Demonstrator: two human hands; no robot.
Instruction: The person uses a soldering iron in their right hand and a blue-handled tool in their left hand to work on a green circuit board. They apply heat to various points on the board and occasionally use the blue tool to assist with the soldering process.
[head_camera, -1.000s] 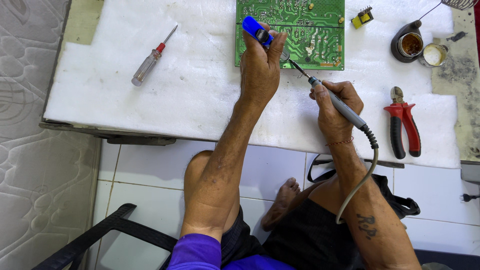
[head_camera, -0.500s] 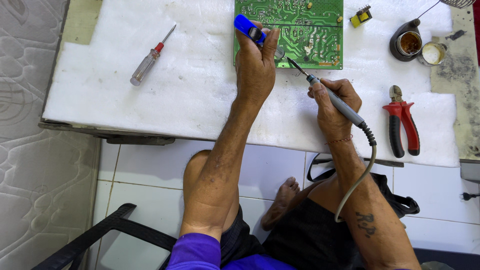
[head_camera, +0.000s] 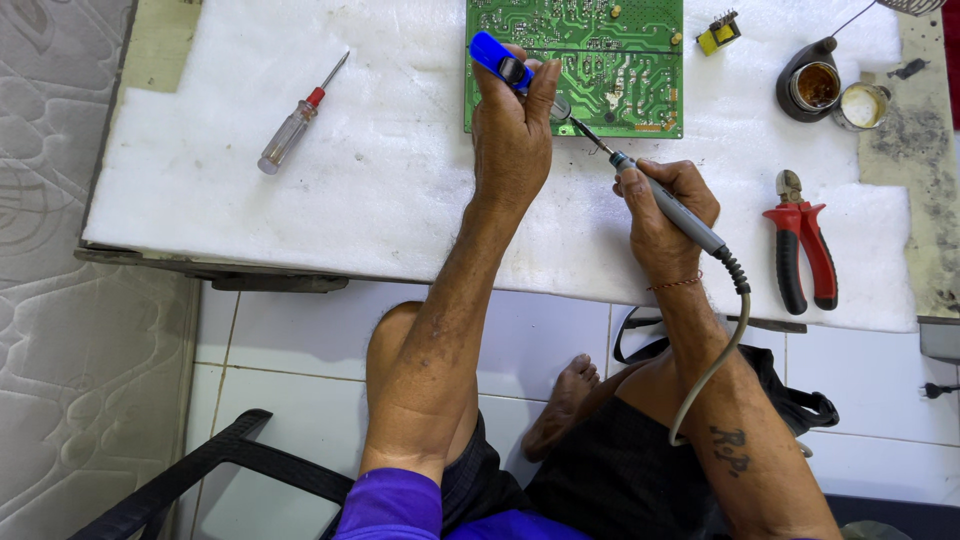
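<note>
Hiding the soldering iron (head_camera: 668, 205) tip's contact, left hand (head_camera: 512, 135) overlaps the circuit board (head_camera: 610, 60).

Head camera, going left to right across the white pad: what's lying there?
Screwdriver → left hand holding blue tool → right hand with soldering iron → red-handled pliers.

Bench (head_camera: 200, 215) under white foam sheet (head_camera: 380, 180).
On the sheet lay a green circuit board (head_camera: 620, 60), screwdriver (head_camera: 300, 115), red-handled pliers (head_camera: 802, 240), two small tins (head_camera: 835, 95) and a yellow component (head_camera: 718, 33).
</note>
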